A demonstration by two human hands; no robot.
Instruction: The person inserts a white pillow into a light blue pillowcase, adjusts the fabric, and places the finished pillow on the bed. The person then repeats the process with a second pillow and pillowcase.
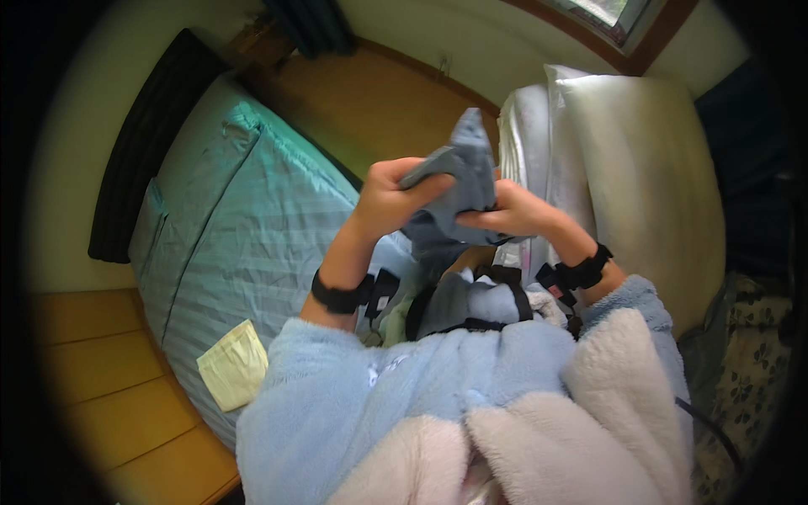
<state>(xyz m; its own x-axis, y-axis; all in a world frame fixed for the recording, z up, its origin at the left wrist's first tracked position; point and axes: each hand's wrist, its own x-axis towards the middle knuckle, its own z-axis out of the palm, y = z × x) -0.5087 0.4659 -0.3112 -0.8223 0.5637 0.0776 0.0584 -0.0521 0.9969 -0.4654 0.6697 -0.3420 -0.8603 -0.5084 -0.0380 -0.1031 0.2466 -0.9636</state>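
A grey-blue piece of cloth (464, 170), partly folded with a pointed end sticking up, is held in the air between both hands in front of my body. My left hand (398, 196) grips its upper left edge, thumb on top. Lower on the right side, my right hand (508, 211) pinches the cloth between thumb and fingers. Darker fabric hangs beneath it, and I cannot tell whether it is the same piece. Each wrist wears a black strap with a small box.
To the left is a bed with a striped light-blue sheet (252, 221) and a dark headboard (158, 139). A folded pale-yellow cloth (233, 366) lies near its edge. Cream pillows or bedding (644, 189) are stacked at right. Wooden flooring (360, 95) shows beyond.
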